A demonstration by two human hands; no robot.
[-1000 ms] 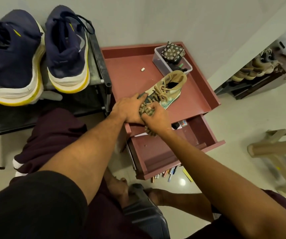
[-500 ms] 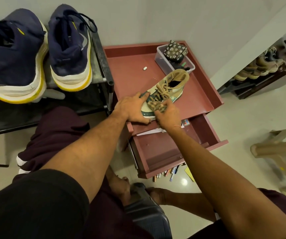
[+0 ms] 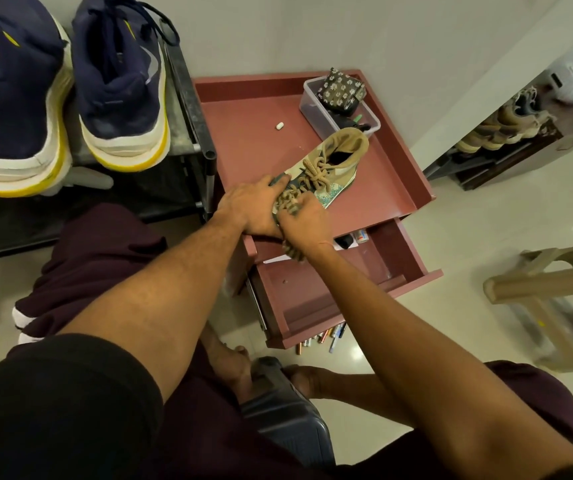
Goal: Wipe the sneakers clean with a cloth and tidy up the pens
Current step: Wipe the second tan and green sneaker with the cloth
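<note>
Right hand, cloth on sneaker toe

No lettering can be read on the sneaker, the pens or anything else.

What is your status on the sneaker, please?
Left hand holds tan sneaker toe. Right hand grips patterned cloth against it. Pens lie on floor.

One head-worn wide-angle camera, aimed forward and steeply down.
It looks from close above the person's forearms, so the left hand and right hand meet near frame centre over the red desk; its open drawer and the floor fill the lower right, the wall the top edge.
</note>
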